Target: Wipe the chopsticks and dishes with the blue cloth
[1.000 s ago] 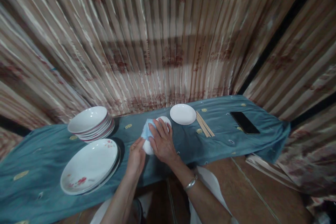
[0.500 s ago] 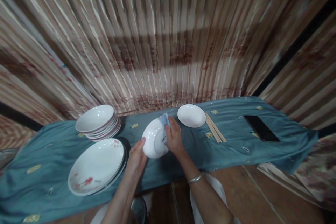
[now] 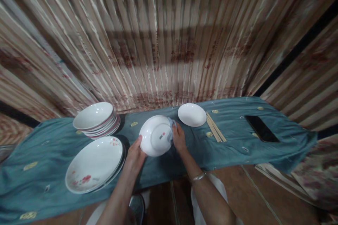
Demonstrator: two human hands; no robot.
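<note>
Tilted above the cloth-covered table is a white plate (image 3: 150,137), its underside facing me with a foot ring and a small red-and-dark mark. My left hand (image 3: 135,154) is closed on its lower left rim, thumb on the underside. At the right rim, my right hand (image 3: 179,137) pinches a light blue cloth (image 3: 171,125) against the plate. Part of the cloth is hidden by the fingers. Left of my hands lie large flower-patterned plates (image 3: 95,163), stacked, and behind them a stack of white bowls (image 3: 93,116) with reddish rims.
A small white dish (image 3: 192,115) lies on the teal tablecloth (image 3: 185,163) beyond my right hand. Several wooden chopsticks (image 3: 216,128) lie beside it, and a black phone (image 3: 261,128) farther right. A pleated curtain (image 3: 169,42) hangs behind the table.
The plate has turned so that its underside and mark face me more fully. My right hand and the cloth have moved down and slightly right along its rim.
</note>
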